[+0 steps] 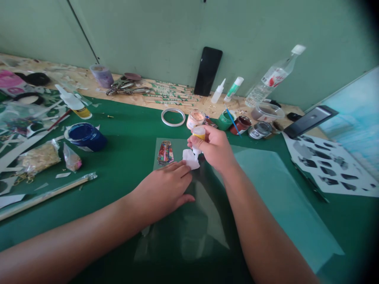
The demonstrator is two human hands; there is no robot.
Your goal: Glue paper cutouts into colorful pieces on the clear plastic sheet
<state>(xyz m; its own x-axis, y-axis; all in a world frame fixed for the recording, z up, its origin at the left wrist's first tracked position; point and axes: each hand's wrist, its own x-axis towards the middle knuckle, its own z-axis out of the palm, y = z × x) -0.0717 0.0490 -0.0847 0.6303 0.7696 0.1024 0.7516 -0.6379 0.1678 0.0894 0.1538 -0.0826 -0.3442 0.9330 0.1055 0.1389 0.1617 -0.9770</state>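
Note:
My right hand point(217, 148) is closed around a small glue bottle point(199, 133) with a yellow label, tipped nozzle-down. Its tip meets or hovers just over a small white paper piece point(189, 154); I cannot tell which. My left hand point(167, 183) lies flat with fingers stretched out, fingertips on the left edge of that paper and thumb apart. Under both hands is a clear plastic sheet point(204, 217) on the green tabletop. A colourful patterned cut-out point(166, 153) lies on the sheet just beyond my left fingers.
Paint jars, including a green one point(226, 119), stand beyond my right hand with a blue brush point(233, 121). A tape roll point(173, 117) lies at centre. Left are a dark blue jar point(85, 137) and another glue bottle point(74, 103). A printed sheet point(331, 165) lies right.

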